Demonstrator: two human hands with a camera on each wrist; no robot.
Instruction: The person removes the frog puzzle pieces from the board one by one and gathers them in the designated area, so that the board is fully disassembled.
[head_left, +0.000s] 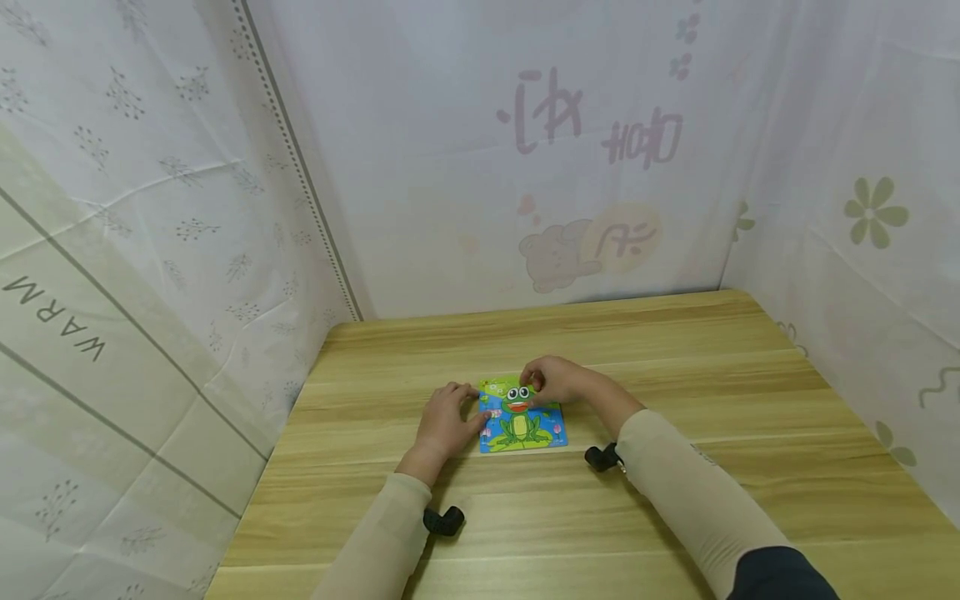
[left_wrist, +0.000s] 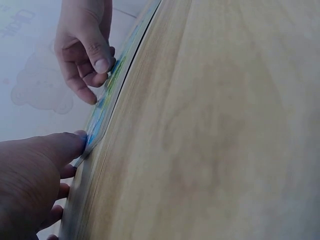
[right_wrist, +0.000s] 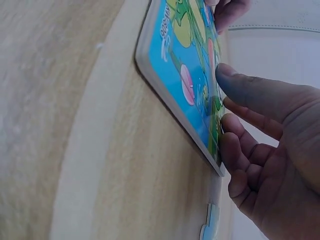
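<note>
A frog jigsaw puzzle [head_left: 521,427] lies flat on the wooden table, its frog picture mostly visible in the head view. My left hand [head_left: 444,421] rests at the puzzle's left side, thumb on its edge and fingers spread along the border. Over the upper right part is my right hand [head_left: 557,380], fingers loosely bent and touching the puzzle's surface or edge. No piece shows between the right thumb and fingers; some fingertips are hidden. In the right wrist view, a loose blue puzzle piece [right_wrist: 210,223] lies on the table past the puzzle's corner, near the right hand [right_wrist: 280,145].
The wooden table [head_left: 675,350] extends around the puzzle on every side. Printed fabric curtains [head_left: 450,167] hang behind it and along both sides. A black wrist camera [head_left: 444,521] sits on the left forearm, and another camera [head_left: 602,457] on the right.
</note>
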